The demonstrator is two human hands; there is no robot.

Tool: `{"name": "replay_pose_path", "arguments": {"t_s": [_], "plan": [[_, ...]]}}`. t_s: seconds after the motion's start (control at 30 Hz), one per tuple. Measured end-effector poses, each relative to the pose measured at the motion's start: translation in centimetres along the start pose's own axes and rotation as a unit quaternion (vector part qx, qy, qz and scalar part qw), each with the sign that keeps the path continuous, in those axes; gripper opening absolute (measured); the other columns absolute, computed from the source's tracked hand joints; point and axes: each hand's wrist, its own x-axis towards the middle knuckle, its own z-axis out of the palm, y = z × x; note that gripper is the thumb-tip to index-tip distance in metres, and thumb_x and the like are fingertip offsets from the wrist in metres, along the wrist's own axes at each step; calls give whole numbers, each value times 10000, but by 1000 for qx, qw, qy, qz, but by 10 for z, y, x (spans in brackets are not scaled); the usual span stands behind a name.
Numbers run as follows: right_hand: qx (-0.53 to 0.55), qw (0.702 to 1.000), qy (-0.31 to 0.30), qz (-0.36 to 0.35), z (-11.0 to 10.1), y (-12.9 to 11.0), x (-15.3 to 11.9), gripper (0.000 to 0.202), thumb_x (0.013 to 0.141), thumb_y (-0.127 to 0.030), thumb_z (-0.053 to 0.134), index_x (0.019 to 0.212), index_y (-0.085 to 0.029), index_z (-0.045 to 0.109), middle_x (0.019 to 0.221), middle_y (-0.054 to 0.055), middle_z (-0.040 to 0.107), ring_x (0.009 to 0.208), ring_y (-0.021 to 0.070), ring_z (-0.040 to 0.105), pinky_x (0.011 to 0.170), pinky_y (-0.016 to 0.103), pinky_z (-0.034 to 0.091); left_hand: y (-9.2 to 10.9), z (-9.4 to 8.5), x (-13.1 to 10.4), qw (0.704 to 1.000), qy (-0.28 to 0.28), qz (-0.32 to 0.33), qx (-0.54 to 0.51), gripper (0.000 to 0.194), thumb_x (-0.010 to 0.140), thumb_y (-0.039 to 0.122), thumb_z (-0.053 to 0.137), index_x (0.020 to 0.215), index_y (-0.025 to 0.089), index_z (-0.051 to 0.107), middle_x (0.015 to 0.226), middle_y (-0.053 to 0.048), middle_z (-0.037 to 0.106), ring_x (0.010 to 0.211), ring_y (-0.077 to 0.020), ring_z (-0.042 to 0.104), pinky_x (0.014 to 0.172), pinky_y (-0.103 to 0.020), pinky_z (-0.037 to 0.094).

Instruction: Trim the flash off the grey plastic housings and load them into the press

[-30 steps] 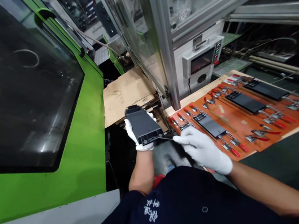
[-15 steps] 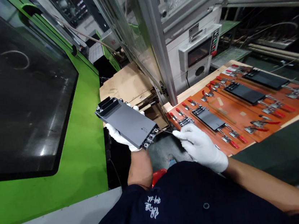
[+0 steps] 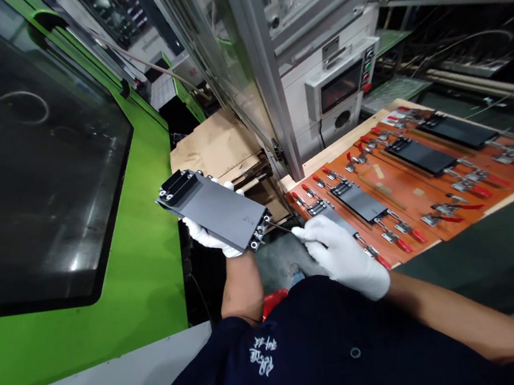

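Note:
A flat grey part [image 3: 219, 209] with black, metal-ringed fittings at both ends rests in my left hand [image 3: 211, 239]. The white-gloved fingers wrap round its edges from beneath, so the palm is hidden. My right hand [image 3: 342, 254], also gloved in white, pinches a thin dark rod-like tool [image 3: 280, 227]. The tool's tip reaches the fittings at the part's near right end; whether it touches them is too small to tell.
On the right, an orange board [image 3: 408, 199] carries several dark plates and red-handled clamps. A green machine [image 3: 147, 212] stands at left. Beyond my hands are a metal frame post [image 3: 266, 79], cardboard [image 3: 217, 141] and a control panel [image 3: 340, 90].
The grey part has tilted a little and its far end has shifted left. My right hand has moved slightly left with the tool. The view has shifted slightly.

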Motion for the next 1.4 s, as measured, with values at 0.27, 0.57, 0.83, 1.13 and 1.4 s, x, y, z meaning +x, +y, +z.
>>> {"name": "replay_pose_path", "arguments": {"t_s": [0.27,0.57,0.83,1.13,1.4], "plan": [[6,999,39,5,3,4,2,194,961,-176,559,871,-213,727,817,47,627,759,177,621,751,354,584,-1,7,1,1000,26,-7,6,683,833,807,486,1280,308,619,1220,-45,700,1091,-243,654,898,-360,567],[90,982,-84,144,-8,-3,4,227,918,-184,578,1021,-208,779,959,60,747,831,183,702,764,326,608,-7,5,4,999,48,-11,16,655,805,796,526,1251,328,630,1195,-54,693,1150,-266,628,918,-381,536],[32,999,-22,-36,2,-10,-6,301,955,-92,517,1055,-239,760,868,40,633,790,161,632,710,297,575,-8,6,4,998,58,-23,24,633,815,781,504,1207,298,620,1179,-57,694,1201,-290,589,970,-413,489],[1,999,-26,-43,2,-6,-7,338,930,-60,516,1096,-244,746,862,38,631,774,163,633,694,306,586,-7,16,1,999,47,-16,9,604,861,745,477,1223,289,633,1185,-38,712,1228,-303,571,989,-419,461],[-3,999,-31,-28,2,-7,-10,374,916,-75,518,1152,-252,747,898,51,644,795,176,633,707,329,592,-11,15,4,997,73,-15,8,633,813,775,498,1203,305,668,1206,-60,704,1179,-291,624,926,-399,547]]}}
